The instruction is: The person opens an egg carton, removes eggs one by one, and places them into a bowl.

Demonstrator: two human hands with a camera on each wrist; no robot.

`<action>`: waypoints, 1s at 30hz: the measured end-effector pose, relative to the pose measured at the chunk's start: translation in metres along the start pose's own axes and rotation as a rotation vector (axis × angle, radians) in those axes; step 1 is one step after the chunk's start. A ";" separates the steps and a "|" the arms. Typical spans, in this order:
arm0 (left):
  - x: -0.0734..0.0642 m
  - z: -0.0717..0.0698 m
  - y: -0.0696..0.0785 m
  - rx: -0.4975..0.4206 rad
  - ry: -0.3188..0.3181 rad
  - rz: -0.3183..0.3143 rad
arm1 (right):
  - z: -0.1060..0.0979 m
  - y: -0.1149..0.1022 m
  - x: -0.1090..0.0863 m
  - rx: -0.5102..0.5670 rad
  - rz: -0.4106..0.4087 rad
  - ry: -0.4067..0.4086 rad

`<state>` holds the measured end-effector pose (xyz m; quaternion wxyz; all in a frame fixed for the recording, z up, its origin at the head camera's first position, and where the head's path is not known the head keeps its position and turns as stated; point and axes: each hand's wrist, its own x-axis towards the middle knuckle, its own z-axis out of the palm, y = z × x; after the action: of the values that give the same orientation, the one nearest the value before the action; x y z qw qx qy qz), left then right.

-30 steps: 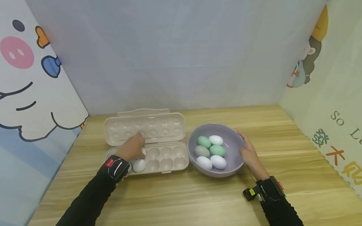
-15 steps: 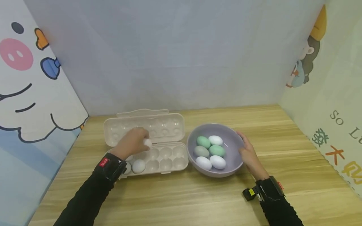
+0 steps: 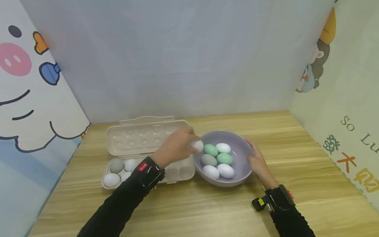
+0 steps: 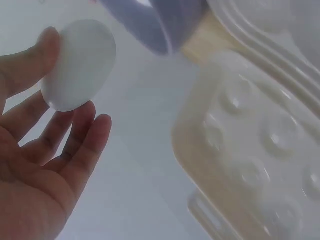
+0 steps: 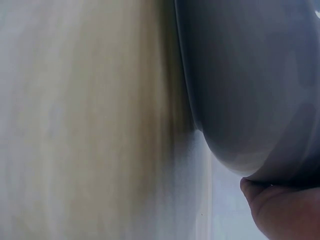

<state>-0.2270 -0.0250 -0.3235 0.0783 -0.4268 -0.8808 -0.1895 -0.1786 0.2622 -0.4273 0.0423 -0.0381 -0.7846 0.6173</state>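
Observation:
My left hand (image 3: 175, 147) pinches a white egg (image 4: 80, 65) between thumb and fingertips, up at the left rim of a purple bowl (image 3: 242, 154). Inside the bowl lie two green eggs (image 3: 225, 159), a grey egg (image 3: 209, 160) and three white eggs (image 3: 223, 148). On the bowl's right side, my right hand (image 3: 260, 164) grips the rim, its thumb inside. To the left stands an open beige egg carton (image 3: 186, 169). Its left end holds a grey egg (image 3: 116, 165) and white eggs (image 3: 111, 180); my left forearm hides part of its cups.
The carton's lid (image 3: 142, 135) lies folded back toward the wall (image 3: 189, 65). Everything stands on a wood-grain table (image 3: 189, 210). Printed panels (image 3: 340, 108) close off both sides, and a small black camera (image 3: 259, 204) sits at my right wrist.
My left hand has lifted the white egg out of the carton and carried it right to the bowl's edge. The right hand keeps its grip on the bowl.

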 end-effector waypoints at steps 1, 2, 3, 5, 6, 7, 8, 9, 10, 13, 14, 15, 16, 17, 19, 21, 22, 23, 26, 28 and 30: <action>0.005 0.004 0.005 -0.010 -0.028 -0.002 | 0.000 0.000 0.000 -0.002 0.001 0.002; 0.011 0.008 0.009 -0.016 -0.046 0.004 | 0.000 0.000 0.000 -0.003 0.004 0.005; 0.016 0.012 0.012 -0.020 -0.065 0.012 | 0.000 0.001 0.000 -0.002 0.004 0.007; 0.026 0.020 0.018 -0.020 -0.100 0.027 | 0.000 0.001 0.000 0.005 0.001 0.007; 0.030 0.024 0.020 -0.018 -0.115 0.030 | 0.000 0.002 0.000 0.010 -0.003 0.007; 0.034 0.028 0.021 -0.017 -0.130 0.033 | 0.000 0.002 0.000 0.015 -0.005 0.006; 0.037 0.032 0.022 -0.022 -0.143 0.036 | 0.000 0.003 0.001 0.019 -0.008 0.005; 0.040 0.035 0.023 -0.025 -0.161 0.033 | 0.000 0.003 0.001 0.025 -0.011 0.004; 0.043 0.039 0.024 -0.027 -0.178 0.031 | 0.000 0.003 0.001 0.028 -0.014 0.003; 0.049 0.047 0.027 -0.017 -0.226 0.026 | 0.000 0.004 0.001 0.035 -0.012 0.003; 0.051 0.049 0.029 -0.007 -0.236 0.029 | 0.000 0.004 0.001 0.036 -0.011 0.003; 0.053 0.051 0.030 0.005 -0.243 0.037 | 0.000 0.003 0.001 0.035 -0.011 0.005; 0.056 0.053 0.032 0.007 -0.247 0.049 | 0.000 0.003 0.001 0.037 -0.011 0.005; 0.058 0.055 0.034 0.009 -0.251 0.061 | 0.000 0.004 0.002 0.038 -0.010 0.005; 0.062 0.060 0.038 0.013 -0.253 0.086 | 0.000 0.004 0.002 0.039 -0.011 0.004; 0.065 0.064 0.043 0.006 -0.270 0.093 | 0.000 0.004 0.002 0.036 -0.009 0.002; 0.067 0.067 0.045 0.006 -0.281 0.093 | -0.001 0.004 0.002 0.037 -0.007 -0.002; 0.068 0.069 0.047 0.016 -0.293 0.089 | -0.001 0.004 0.002 0.035 -0.002 -0.004; 0.072 0.073 0.054 0.032 -0.324 0.098 | -0.002 0.003 0.001 0.036 0.007 -0.013; 0.073 0.074 0.058 0.042 -0.331 0.117 | -0.002 0.003 0.000 0.041 0.005 -0.017; 0.075 0.075 0.061 0.059 -0.336 0.135 | -0.002 0.002 0.000 0.046 -0.005 -0.021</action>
<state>-0.2241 0.0932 -0.3531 -0.0449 -0.5080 -0.8561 -0.0839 -0.1783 0.2646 -0.4292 0.0366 -0.0286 -0.7706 0.6356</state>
